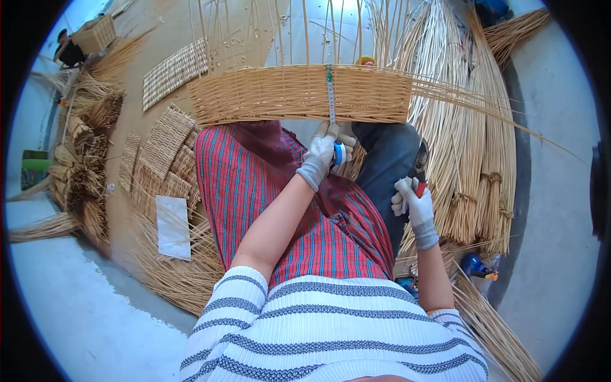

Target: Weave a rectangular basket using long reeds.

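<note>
The left hand (322, 151), in a white glove, was closed around a blue tape measure (340, 153), just below the lower edge of a woven wicker panel (267, 95). The tape's blade (331, 102) ran straight across the weave. The panel was in front of the person's knees, with its loose stakes pointing away. The right hand (414, 202), gloved also, was curled around a red-handled tool (421, 189), perhaps a cutter, beside the right thigh. Bundled canes (458, 127) lay at the right, and smaller woven pieces (162, 143) at the left.
</note>
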`<control>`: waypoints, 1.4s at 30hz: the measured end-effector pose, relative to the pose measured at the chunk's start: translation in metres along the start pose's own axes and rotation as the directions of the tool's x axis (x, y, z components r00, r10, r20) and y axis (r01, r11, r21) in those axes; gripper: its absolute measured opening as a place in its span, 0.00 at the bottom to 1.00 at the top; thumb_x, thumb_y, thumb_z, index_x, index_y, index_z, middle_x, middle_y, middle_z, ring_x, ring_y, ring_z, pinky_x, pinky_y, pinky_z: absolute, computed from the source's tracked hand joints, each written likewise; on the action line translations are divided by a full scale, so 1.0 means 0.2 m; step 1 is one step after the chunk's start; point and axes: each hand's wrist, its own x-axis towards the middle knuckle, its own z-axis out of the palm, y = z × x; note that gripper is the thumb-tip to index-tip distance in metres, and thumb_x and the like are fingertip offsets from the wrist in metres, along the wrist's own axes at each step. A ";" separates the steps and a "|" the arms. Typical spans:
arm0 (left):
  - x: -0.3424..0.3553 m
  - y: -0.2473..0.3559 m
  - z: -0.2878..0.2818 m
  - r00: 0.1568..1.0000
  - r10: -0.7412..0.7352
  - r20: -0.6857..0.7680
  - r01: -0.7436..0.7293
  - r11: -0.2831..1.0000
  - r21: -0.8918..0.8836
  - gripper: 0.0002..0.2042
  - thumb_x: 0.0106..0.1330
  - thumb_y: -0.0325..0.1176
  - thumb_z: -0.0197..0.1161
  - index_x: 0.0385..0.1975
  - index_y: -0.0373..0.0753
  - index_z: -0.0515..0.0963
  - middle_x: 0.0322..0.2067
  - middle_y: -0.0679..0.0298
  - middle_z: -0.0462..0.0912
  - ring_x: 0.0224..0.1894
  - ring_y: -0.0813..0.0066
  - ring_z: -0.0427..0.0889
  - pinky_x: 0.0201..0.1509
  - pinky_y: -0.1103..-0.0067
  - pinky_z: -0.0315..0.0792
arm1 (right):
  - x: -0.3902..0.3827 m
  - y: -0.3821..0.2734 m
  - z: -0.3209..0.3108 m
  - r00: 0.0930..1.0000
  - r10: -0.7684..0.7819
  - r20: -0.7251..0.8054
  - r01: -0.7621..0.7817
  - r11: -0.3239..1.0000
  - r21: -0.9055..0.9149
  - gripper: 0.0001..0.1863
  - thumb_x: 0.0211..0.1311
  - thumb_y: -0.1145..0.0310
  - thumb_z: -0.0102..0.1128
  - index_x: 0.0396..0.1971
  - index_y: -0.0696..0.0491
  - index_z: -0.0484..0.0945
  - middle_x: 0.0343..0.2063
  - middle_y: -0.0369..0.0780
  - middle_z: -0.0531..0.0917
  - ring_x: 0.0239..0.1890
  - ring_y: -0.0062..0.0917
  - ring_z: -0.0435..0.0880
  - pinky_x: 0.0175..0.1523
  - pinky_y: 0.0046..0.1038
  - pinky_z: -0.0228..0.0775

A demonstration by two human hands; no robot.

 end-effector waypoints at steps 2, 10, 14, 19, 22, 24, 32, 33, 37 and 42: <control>-0.01 0.01 -0.01 1.000 0.002 0.004 -0.002 1.000 -0.011 0.14 0.79 0.45 0.50 0.54 0.44 0.72 0.31 0.56 0.85 0.23 0.71 0.84 0.24 0.74 0.81 | 0.00 0.00 -0.01 1.000 -0.004 -0.004 0.004 1.000 -0.007 0.13 0.66 0.59 0.66 0.34 0.54 0.81 0.20 0.36 0.82 0.18 0.21 0.81 0.22 0.22 0.73; -0.02 0.02 -0.03 1.000 0.002 0.022 -0.001 0.999 -0.052 0.14 0.79 0.44 0.50 0.54 0.43 0.72 0.30 0.55 0.85 0.21 0.70 0.83 0.23 0.74 0.80 | 0.01 0.00 0.00 1.000 -0.002 -0.006 0.002 0.999 -0.034 0.12 0.67 0.61 0.63 0.36 0.56 0.80 0.19 0.37 0.81 0.17 0.22 0.81 0.21 0.24 0.73; -0.04 0.07 -0.09 0.990 0.140 0.033 -0.143 0.984 0.108 0.15 0.79 0.44 0.51 0.49 0.39 0.73 0.31 0.55 0.86 0.22 0.73 0.82 0.24 0.76 0.80 | 0.01 0.00 0.01 1.000 -0.006 -0.011 0.006 0.999 -0.043 0.13 0.67 0.60 0.63 0.36 0.56 0.80 0.19 0.38 0.82 0.17 0.22 0.81 0.21 0.24 0.73; -0.12 0.17 -0.24 0.977 0.195 -0.086 -0.189 0.979 0.071 0.16 0.80 0.45 0.48 0.45 0.38 0.75 0.29 0.57 0.85 0.21 0.75 0.81 0.23 0.76 0.78 | 0.01 -0.01 0.01 0.999 0.033 -0.032 -0.034 0.999 -0.033 0.12 0.65 0.60 0.66 0.33 0.55 0.81 0.19 0.38 0.82 0.17 0.22 0.82 0.21 0.24 0.74; -0.14 0.18 -0.28 0.995 0.098 -0.030 -0.097 0.994 0.043 0.15 0.80 0.44 0.48 0.48 0.39 0.74 0.28 0.57 0.84 0.21 0.74 0.81 0.22 0.76 0.78 | 0.01 -0.02 0.02 1.000 0.005 -0.006 -0.005 0.999 -0.032 0.12 0.65 0.60 0.66 0.34 0.55 0.81 0.19 0.37 0.82 0.17 0.22 0.81 0.21 0.24 0.74; -0.13 0.17 -0.28 0.992 0.124 -0.004 -0.124 0.992 0.031 0.14 0.80 0.43 0.48 0.50 0.40 0.73 0.27 0.57 0.83 0.21 0.74 0.81 0.21 0.76 0.78 | 0.02 -0.02 0.02 1.000 0.002 0.003 -0.001 0.999 -0.045 0.12 0.66 0.60 0.65 0.35 0.55 0.81 0.20 0.37 0.83 0.17 0.22 0.81 0.21 0.23 0.74; -0.09 0.15 -0.28 0.998 0.063 0.017 -0.062 0.997 -0.046 0.16 0.79 0.44 0.50 0.56 0.42 0.72 0.26 0.58 0.82 0.20 0.74 0.80 0.21 0.76 0.78 | 0.01 -0.03 0.05 0.999 -0.004 -0.033 0.001 0.997 -0.080 0.12 0.67 0.60 0.64 0.33 0.54 0.80 0.19 0.37 0.82 0.17 0.22 0.80 0.21 0.23 0.73; -0.09 0.15 -0.29 0.998 0.050 0.029 -0.049 0.998 -0.039 0.16 0.79 0.45 0.50 0.57 0.43 0.72 0.26 0.59 0.82 0.20 0.74 0.80 0.21 0.76 0.78 | 0.00 -0.03 0.06 0.998 -0.002 -0.062 -0.003 0.997 -0.071 0.12 0.66 0.60 0.66 0.33 0.54 0.81 0.19 0.37 0.82 0.17 0.21 0.81 0.21 0.23 0.74; -0.09 0.14 -0.30 0.996 0.072 0.051 -0.070 0.996 -0.054 0.17 0.79 0.47 0.50 0.57 0.44 0.73 0.26 0.60 0.82 0.20 0.75 0.81 0.22 0.76 0.78 | 0.00 -0.06 0.07 0.997 0.000 -0.074 -0.008 0.994 -0.112 0.12 0.66 0.60 0.66 0.31 0.54 0.81 0.19 0.37 0.82 0.17 0.21 0.81 0.21 0.23 0.74; -0.07 0.10 -0.32 0.996 0.076 0.051 -0.076 0.997 -0.013 0.17 0.79 0.48 0.50 0.55 0.44 0.74 0.27 0.60 0.83 0.23 0.74 0.82 0.24 0.75 0.80 | 0.00 -0.07 0.09 0.998 -0.007 -0.064 -0.002 0.991 -0.137 0.12 0.65 0.60 0.67 0.30 0.53 0.81 0.19 0.37 0.82 0.16 0.21 0.80 0.21 0.23 0.74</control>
